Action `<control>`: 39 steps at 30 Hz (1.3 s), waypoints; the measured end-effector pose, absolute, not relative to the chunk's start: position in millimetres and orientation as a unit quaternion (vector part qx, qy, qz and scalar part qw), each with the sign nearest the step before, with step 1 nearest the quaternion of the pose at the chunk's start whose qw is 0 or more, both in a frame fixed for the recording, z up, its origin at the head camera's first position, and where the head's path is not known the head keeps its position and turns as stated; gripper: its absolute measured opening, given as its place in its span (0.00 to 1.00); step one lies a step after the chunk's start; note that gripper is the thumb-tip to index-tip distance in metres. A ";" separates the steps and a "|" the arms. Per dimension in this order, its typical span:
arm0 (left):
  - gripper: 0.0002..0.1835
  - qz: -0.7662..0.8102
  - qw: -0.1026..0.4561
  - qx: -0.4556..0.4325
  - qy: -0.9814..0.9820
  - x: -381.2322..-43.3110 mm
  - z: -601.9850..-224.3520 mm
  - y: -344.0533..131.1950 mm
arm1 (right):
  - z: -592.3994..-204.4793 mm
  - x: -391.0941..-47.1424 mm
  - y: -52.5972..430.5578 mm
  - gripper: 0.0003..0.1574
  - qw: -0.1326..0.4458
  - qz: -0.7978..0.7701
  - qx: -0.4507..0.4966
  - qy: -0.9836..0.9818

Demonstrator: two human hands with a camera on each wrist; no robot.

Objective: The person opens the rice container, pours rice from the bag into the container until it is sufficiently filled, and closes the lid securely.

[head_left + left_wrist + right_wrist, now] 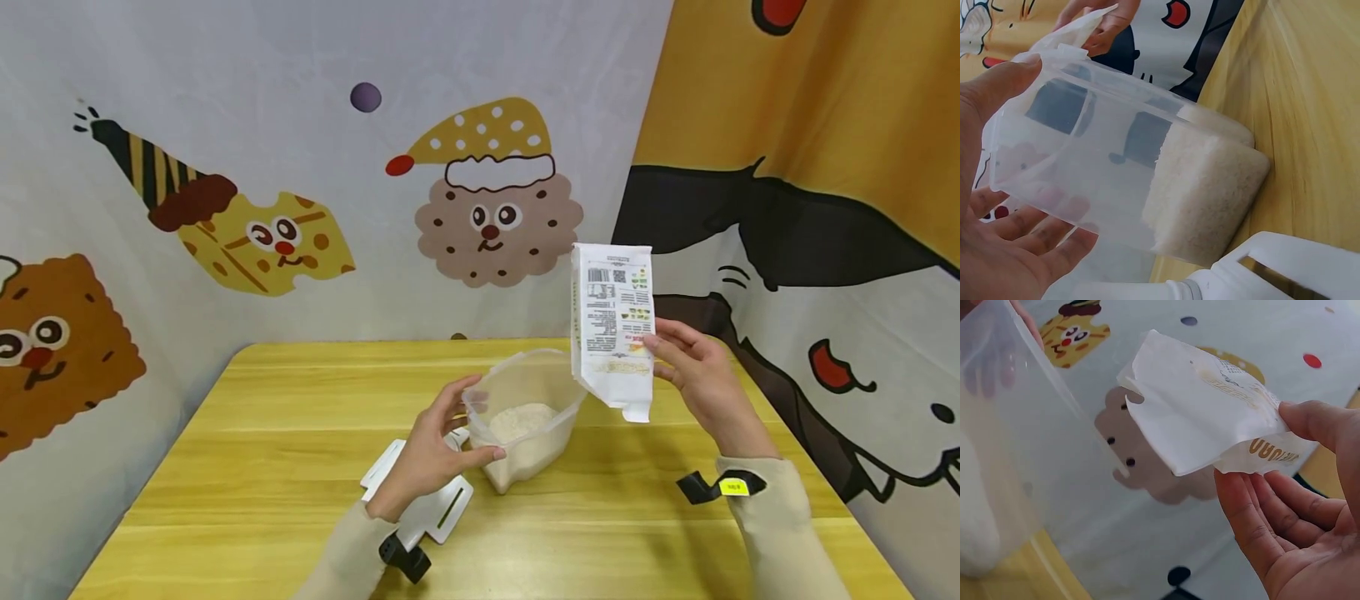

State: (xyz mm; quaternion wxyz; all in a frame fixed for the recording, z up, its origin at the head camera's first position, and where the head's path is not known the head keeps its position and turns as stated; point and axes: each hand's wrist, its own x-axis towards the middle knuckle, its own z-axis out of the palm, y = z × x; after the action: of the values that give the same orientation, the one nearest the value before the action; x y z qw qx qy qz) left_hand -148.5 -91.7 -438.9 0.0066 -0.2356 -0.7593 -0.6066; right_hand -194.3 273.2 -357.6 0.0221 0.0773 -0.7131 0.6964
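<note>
The white printed bag (613, 325) is held at the right side of the clear container (534, 460), pinched along its edge between the thumb and fingers of the right grip (701, 379); it is judged light and limp, best taken by a side edge without crushing. The container, stood on the worktop (600, 525) and clasped at its rim by the left grip (431, 450), is judged stiff, slick and bottom-heavy with its pale contents (523, 421), and is best steadied by its wall too.
</note>
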 end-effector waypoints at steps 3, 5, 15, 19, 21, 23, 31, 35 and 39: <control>0.50 -0.605 0.004 -0.237 -0.760 -149.2 -439.8 -90.9 | -363.2 -194.1 284.9 0.26 0.021 0.710 0.063 -0.701; 0.50 -0.604 0.003 -0.238 -0.761 -150.2 -440.4 -90.7 | -367.0 -193.8 292.0 0.26 0.018 0.717 0.053 -0.695; 0.50 -0.611 0.000 -0.236 -0.756 -153.1 -440.9 -91.7 | -391.0 -194.8 317.1 0.45 -0.031 0.707 -0.007 -0.706; 0.49 -0.609 -0.003 -0.233 -0.758 -153.7 -442.8 -91.2 | -402.1 -193.4 326.2 0.48 -0.048 0.684 -0.027 -0.728; 0.49 -0.609 -0.003 -0.233 -0.758 -154.0 -443.7 -91.0 | -408.4 -193.1 330.0 0.49 -0.057 0.661 -0.040 -0.747; 0.49 -0.610 -0.005 -0.230 -0.759 -154.0 -443.8 -90.9 | -415.6 -192.9 333.4 0.52 -0.068 0.625 -0.053 -0.775; 0.50 -0.612 -0.009 -0.225 -0.758 -152.2 -441.1 -91.8 | -443.2 -194.6 344.0 0.58 -0.109 0.523 -0.089 -0.841; 0.50 -0.613 -0.010 -0.221 -0.758 -151.3 -440.8 -93.0 | -450.8 -193.2 347.5 0.59 -0.123 0.511 -0.093 -0.846; 0.50 -0.611 -0.012 -0.217 -0.761 -151.9 -442.2 -93.7 | -456.7 -190.3 350.0 0.60 -0.142 0.505 -0.099 -0.846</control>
State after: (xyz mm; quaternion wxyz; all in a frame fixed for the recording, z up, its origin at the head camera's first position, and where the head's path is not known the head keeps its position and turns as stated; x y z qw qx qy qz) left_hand -151.9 -93.7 -442.2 -0.0118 -0.2168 -0.7614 -0.6108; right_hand -190.3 350.0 -456.7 -0.1419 -0.0987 -0.8457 0.5048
